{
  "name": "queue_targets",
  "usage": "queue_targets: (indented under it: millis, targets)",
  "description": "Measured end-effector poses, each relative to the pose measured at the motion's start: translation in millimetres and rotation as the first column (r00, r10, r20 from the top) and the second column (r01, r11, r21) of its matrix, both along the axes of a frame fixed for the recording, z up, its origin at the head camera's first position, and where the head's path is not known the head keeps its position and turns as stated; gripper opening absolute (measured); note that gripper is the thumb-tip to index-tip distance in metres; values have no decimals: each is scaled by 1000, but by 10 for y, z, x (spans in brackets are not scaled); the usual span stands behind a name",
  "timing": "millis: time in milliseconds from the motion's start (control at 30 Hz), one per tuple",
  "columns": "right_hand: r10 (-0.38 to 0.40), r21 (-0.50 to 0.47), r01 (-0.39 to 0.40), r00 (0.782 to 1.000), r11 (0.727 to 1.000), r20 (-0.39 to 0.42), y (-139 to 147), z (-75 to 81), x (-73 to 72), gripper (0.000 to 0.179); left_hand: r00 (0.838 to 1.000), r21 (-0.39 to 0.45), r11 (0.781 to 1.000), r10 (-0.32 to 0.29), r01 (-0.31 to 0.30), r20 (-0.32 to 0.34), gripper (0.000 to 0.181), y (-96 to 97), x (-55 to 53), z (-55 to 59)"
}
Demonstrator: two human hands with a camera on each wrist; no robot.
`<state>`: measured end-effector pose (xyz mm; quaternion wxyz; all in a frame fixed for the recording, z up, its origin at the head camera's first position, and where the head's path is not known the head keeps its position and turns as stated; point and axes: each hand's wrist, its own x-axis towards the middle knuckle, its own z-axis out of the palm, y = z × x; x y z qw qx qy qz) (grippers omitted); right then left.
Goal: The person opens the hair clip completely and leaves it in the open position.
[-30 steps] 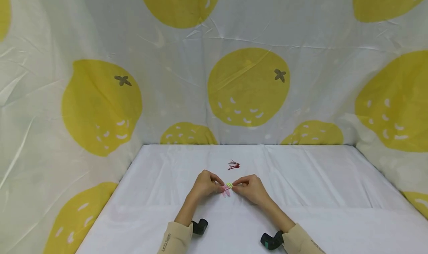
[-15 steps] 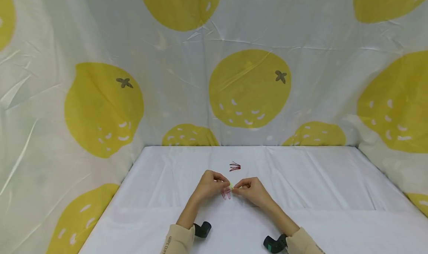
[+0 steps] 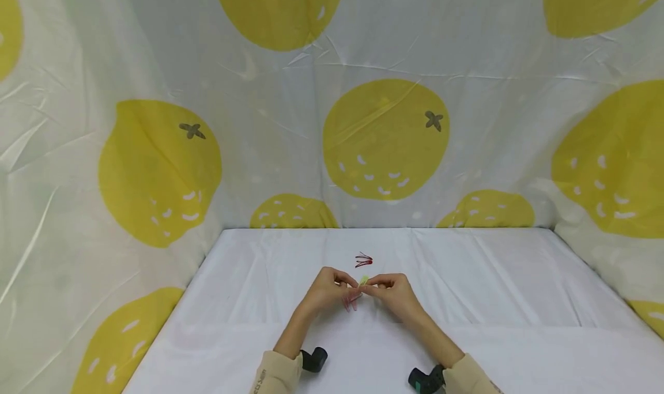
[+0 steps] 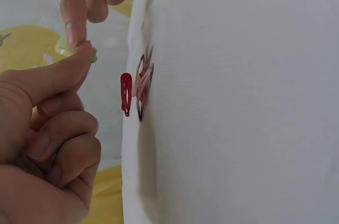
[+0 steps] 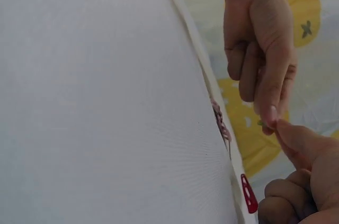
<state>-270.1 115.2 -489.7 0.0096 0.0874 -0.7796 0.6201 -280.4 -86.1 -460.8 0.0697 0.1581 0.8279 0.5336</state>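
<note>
A small yellow-green hair clip (image 3: 364,280) is held between my two hands above the white table, mostly covered by fingertips. My left hand (image 3: 329,290) pinches it from the left with thumb and index finger, other fingers curled in. From the right, my right hand (image 3: 394,293) pinches it as well, its fingertips meeting the left ones. Bits of the green clip (image 4: 63,47) poke out around the fingers in the left wrist view. Just under the hands lie pink snap hair clips (image 3: 350,303), partly hidden by the left hand in the head view.
Red snap clips (image 3: 364,261) lie on the white cloth-covered table (image 3: 493,279) beyond the hands. Lemon-print curtain (image 3: 270,123) walls enclose the back and sides. Black wrist devices (image 3: 314,359) sit by both sleeve cuffs.
My hands have drawn closer, from apart with the green clip between them to fingertips touching. The left hand shifted right, and the clip's end now shows above the fingertips. Red clips stay put.
</note>
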Motion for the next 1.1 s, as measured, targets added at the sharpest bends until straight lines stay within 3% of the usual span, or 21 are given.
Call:
queue_targets:
  millis: [233, 467, 667, 933, 1100]
  targets:
    - [40, 70, -35, 997, 997, -61, 13, 30, -20, 13, 994, -96, 995, -18, 8, -106, 6, -9, -8, -17]
    - [101, 86, -95, 992, 992, -77, 108, 95, -36, 10, 996, -74, 996, 47, -53, -79, 10, -60, -4, 17]
    - [164, 58, -156, 975, 986, -152, 162, 82, -39, 10, 996, -36, 997, 72, -74, -59, 11, -103, -29, 15]
    - [49, 8, -49, 953, 999, -300, 145, 19, -52, 7, 986, 19, 990, 142, -141, -91, 13, -32, -53, -7]
    - [-4, -18, -2, 946, 1000, -325, 133, 12, -38, 5, 973, 63, 982, 186, -179, -138, 12, 40, -30, 3]
